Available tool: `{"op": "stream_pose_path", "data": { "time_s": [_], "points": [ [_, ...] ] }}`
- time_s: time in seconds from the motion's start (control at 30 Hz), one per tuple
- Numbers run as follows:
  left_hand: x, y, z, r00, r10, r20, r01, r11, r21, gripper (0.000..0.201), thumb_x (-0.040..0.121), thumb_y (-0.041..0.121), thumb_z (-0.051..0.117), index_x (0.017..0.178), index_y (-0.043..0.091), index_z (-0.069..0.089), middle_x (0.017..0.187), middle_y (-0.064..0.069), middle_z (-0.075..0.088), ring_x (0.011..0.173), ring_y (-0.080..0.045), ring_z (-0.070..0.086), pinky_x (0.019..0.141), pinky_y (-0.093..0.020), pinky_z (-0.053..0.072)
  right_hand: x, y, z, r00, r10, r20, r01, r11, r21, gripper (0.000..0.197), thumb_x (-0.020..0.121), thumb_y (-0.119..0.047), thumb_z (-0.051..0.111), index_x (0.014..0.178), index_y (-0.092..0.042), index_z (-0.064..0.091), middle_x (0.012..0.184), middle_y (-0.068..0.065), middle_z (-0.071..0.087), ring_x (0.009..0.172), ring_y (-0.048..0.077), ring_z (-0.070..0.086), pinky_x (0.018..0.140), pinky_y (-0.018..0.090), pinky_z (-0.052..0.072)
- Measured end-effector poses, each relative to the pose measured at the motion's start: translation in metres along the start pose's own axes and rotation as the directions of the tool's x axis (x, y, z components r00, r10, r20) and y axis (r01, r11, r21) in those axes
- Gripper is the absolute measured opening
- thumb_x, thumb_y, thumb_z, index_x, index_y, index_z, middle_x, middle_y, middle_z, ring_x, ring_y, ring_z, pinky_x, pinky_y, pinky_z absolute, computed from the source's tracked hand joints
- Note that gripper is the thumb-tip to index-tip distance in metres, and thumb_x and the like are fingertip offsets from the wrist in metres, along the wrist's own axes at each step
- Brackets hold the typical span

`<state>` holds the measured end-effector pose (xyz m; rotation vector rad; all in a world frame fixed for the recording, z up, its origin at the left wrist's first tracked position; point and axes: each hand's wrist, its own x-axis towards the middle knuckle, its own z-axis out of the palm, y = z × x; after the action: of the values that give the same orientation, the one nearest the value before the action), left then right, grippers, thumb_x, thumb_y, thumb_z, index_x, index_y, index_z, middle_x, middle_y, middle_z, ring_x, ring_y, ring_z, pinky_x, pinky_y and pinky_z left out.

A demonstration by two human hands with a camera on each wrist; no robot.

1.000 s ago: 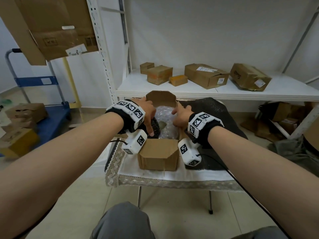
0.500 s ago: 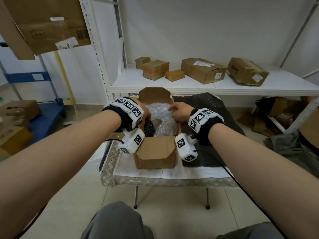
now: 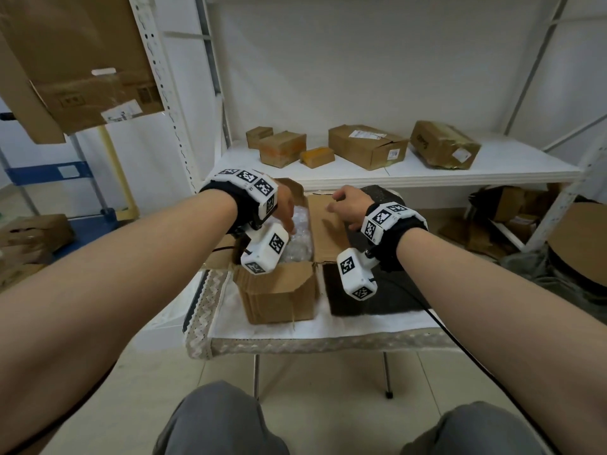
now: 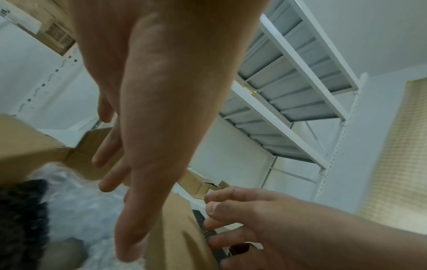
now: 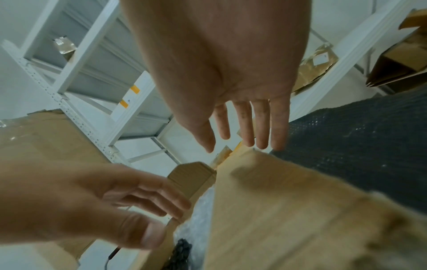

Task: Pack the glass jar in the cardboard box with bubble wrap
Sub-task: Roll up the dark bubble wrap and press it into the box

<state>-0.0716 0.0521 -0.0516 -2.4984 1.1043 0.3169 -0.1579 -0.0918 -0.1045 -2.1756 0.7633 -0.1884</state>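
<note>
Cardboard box point(image 3: 279, 293) sits open on the small cloth-covered table point(image 3: 328, 326), bubble wrap point(image 3: 300, 238) bunched inside it; jar itself not discernible under the wrap. Left hand point(image 3: 284, 205) reaches down into the box opening, fingers point(image 4: 110, 148) straight and loosely spread, tips at the wrap, gripping nothing. Right hand point(image 3: 349, 205) hovers over the right-side flap point(image 3: 323, 224), which lies just under its fingers point(image 5: 261, 127); fingers extended and relaxed, not clamped on anything, contact with flap unclear. Dark mesh material point(image 5: 181, 254) shows at the box's near-left edge below the left palm. Black mat point(image 3: 368, 297) lies right of the box, under the right wrist.
</note>
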Motion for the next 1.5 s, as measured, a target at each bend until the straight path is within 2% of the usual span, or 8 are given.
{"op": "stream_pose_path", "data": {
  "time_s": [0.27,0.47,0.7,0.93,1.03,1.2,1.37,1.5],
  "points": [
    [0.010,0.069,-0.027,0.985,0.080,-0.155,-0.091,0.994,-0.065,0.048,0.081,0.055,0.067,0.116,0.022,0.068,0.116,-0.001,0.068,0.109,-0.021,0.061,0.096,-0.035,0.048,-0.008,0.036,-0.035,0.999,0.034,-0.027,-0.035,0.999,-0.035,0.015,0.090,-0.026,0.060,0.100,-0.015,0.064,0.094,0.006,0.061,0.085,0.022,0.057,0.078,0.035,0.051],
    [0.027,0.132,-0.028,0.973,0.196,-0.124,-0.214,0.965,-0.149,0.039,0.083,0.047,0.069,0.109,0.017,0.070,0.111,-0.002,0.070,0.105,-0.022,0.063,0.087,-0.032,0.049,-0.007,0.081,-0.060,0.991,0.133,-0.017,-0.134,0.981,-0.138,0.028,0.086,-0.025,0.062,0.106,-0.007,0.071,0.099,0.015,0.069,0.081,0.026,0.060,0.074,0.036,0.051],
    [0.055,0.197,0.002,0.959,0.283,-0.024,-0.283,0.947,-0.150,0.042,0.062,0.052,0.082,0.088,0.021,0.075,0.087,0.001,0.075,0.085,-0.020,0.071,0.081,-0.035,0.059,-0.013,0.153,-0.073,0.954,0.297,0.044,-0.284,0.940,-0.190,0.025,0.087,-0.019,0.060,0.106,-0.003,0.068,0.086,0.013,0.066,0.059,0.023,0.055,0.045,0.029,0.044],
    [0.123,0.233,0.074,0.951,0.277,0.140,-0.266,0.960,-0.091,0.045,0.035,0.046,0.086,0.067,0.024,0.066,0.061,0.002,0.070,0.059,-0.022,0.069,0.067,-0.052,0.057,-0.024,0.193,-0.065,0.927,0.308,0.215,-0.262,0.940,-0.219,0.016,0.094,-0.007,0.054,0.105,-0.010,0.065,0.097,0.009,0.062,0.086,0.020,0.055,0.056,0.022,0.041],
    [0.107,0.235,0.084,0.954,0.279,0.109,-0.279,0.960,-0.016,0.063,0.031,0.056,0.085,0.074,0.021,0.055,0.086,0.003,0.055,0.065,-0.025,0.061,0.067,-0.046,0.058,-0.017,0.199,-0.063,0.945,0.266,0.193,-0.227,0.953,-0.201,0.013,0.093,-0.009,0.056,0.104,-0.012,0.061,0.090,0.004,0.064,0.072,0.014,0.057,0.054,0.019,0.042],
    [0.079,0.237,0.078,0.942,0.328,0.066,-0.327,0.945,-0.027,0.059,0.054,0.056,0.083,0.094,0.017,0.065,0.105,-0.002,0.047,0.078,-0.026,0.054,0.061,-0.033,0.045,-0.013,0.199,-0.062,0.941,0.263,0.212,-0.211,0.947,-0.240,0.027,0.093,-0.013,0.057,0.116,-0.004,0.066,0.108,0.012,0.068,0.088,0.020,0.058,0.063,0.027,0.047],
    [0.076,0.237,0.078,0.951,0.306,-0.053,-0.310,0.942,-0.127,0.025,0.074,0.034,0.073,0.089,0.014,0.067,0.090,-0.007,0.066,0.076,-0.028,0.065,0.061,-0.032,0.053,-0.011,0.207,-0.056,0.963,0.206,0.174,-0.165,0.960,-0.226,0.025,0.092,-0.021,0.057,0.110,-0.012,0.072,0.112,0.008,0.070,0.098,0.023,0.063,0.089,0.032,0.052],
    [0.074,0.237,0.071,0.958,0.267,-0.103,-0.282,0.939,-0.196,0.024,0.088,0.025,0.061,0.107,0.011,0.065,0.102,-0.011,0.065,0.090,-0.033,0.065,0.072,-0.038,0.054,-0.018,0.205,-0.061,0.993,0.093,0.075,-0.082,0.987,-0.141,0.020,0.088,-0.032,0.062,0.095,-0.022,0.079,0.104,0.001,0.073,0.101,0.018,0.063,0.084,0.025,0.047]
  ]
}}
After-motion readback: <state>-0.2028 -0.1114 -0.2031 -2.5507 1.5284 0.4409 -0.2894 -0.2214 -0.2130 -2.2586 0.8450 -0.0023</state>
